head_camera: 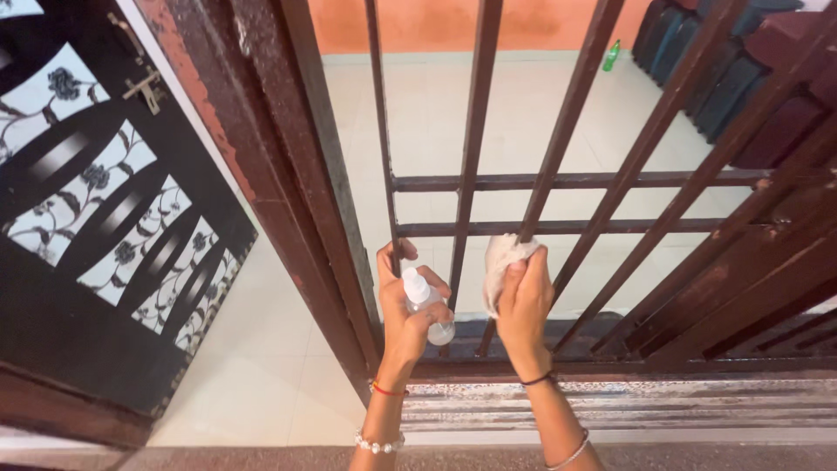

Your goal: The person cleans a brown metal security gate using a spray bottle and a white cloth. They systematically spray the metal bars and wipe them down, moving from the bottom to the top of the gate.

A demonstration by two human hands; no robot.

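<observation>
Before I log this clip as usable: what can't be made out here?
All in the head view:
- Spray bottle: lower body wrapped by the left hand; fill level unclear.
- White cloth: mostly under the right hand; full extent hidden.
- Green bottle on far floor: too small, half behind a gate bar.
- Dark stacked items: cut by the top-right edge.

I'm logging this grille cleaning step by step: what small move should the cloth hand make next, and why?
Probably slide the right hand along the bar, cloth pressed on. The white cloth is already wrapped around that bar just below the lower crossbar, so the length beneath looks next. The left hand holds a small clear spray bottle beside it, apart from the cloth.
</observation>
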